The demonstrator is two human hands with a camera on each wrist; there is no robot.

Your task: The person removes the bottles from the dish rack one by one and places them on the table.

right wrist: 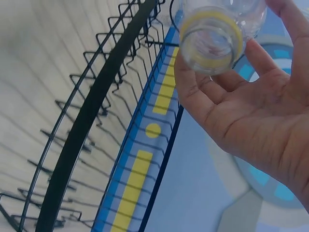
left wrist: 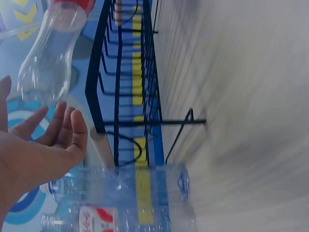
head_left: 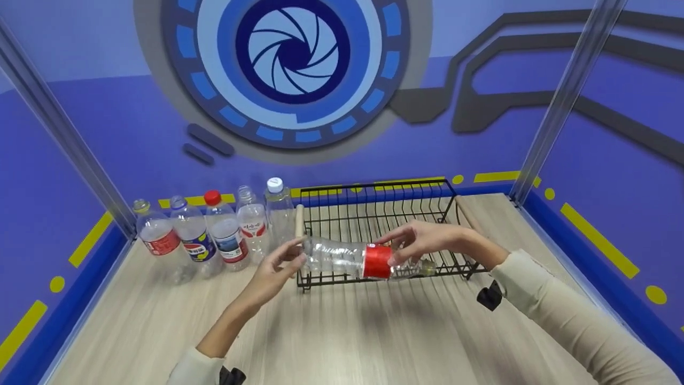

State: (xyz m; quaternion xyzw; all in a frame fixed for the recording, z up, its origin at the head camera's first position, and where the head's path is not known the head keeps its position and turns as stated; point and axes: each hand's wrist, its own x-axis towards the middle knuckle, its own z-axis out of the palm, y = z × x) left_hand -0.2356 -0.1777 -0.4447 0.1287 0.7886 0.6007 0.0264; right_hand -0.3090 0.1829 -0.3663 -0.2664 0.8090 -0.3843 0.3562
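Observation:
A clear plastic bottle (head_left: 336, 258) with a red label (head_left: 377, 262) lies sideways in the air over the front of a black wire basket (head_left: 334, 282). Its uncapped neck, with a yellow ring (right wrist: 223, 18), points right. My right hand (head_left: 435, 240) grips the bottle around the label and shoulder, thumb on the near side. At the base end is my left hand (head_left: 272, 275); in the left wrist view its loosely bent fingers (left wrist: 62, 123) are right by the bottle's bottom, not wrapped round it.
Several bottles stand in a row left of the basket: one with a red label (head_left: 163, 243), one with a blue label (head_left: 200, 247), a red-capped one (head_left: 212, 198), a capless one (head_left: 254, 222) and a white-capped one (head_left: 275, 185). Blue panels (head_left: 107, 133) enclose the wooden table (head_left: 342, 342).

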